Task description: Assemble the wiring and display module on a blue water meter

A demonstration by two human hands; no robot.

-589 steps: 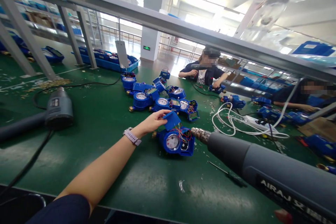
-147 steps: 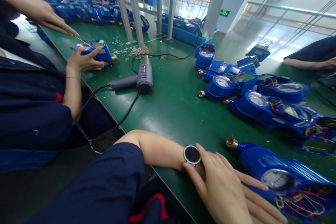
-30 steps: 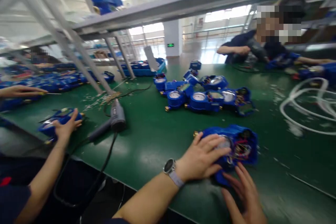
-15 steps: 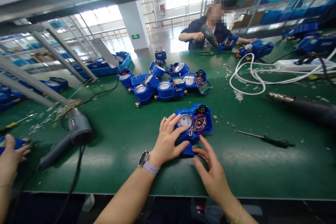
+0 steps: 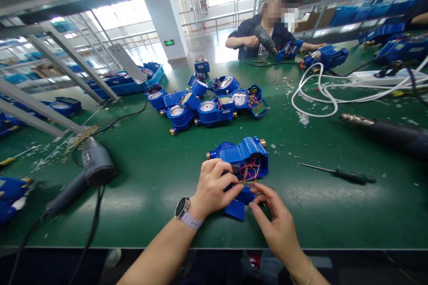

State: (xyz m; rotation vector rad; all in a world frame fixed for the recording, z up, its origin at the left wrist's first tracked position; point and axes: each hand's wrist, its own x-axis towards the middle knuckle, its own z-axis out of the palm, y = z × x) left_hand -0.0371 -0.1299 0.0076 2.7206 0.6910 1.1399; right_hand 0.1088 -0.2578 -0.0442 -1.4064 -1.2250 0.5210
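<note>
A blue water meter (image 5: 239, 151) lies tipped on its side before me. Its open box faces me, with red, yellow and white wires (image 5: 250, 170) inside. The dial is out of sight. My left hand (image 5: 217, 185), with a watch on the wrist, is closed at the box's lower left edge, fingers curled and partly hiding it. Just below, a blue plastic cover (image 5: 245, 195) hangs near the wires. The thumb and fingertips of my right hand (image 5: 272, 211) pinch its right side. A flat blue flap (image 5: 235, 210) shows under my left thumb.
Several blue water meters (image 5: 207, 107) stand farther back. A heat gun (image 5: 96, 164) lies left, another (image 5: 377, 129) right, near a screwdriver (image 5: 351, 177). White cables (image 5: 297, 98) loop at the right. Across the table, a person (image 5: 252, 35) holds a heat gun.
The water meter has been turned from dial-up onto its side, its box opening now toward me. My left hand has moved off the dial. Another person's hand at the far left has gone from view.
</note>
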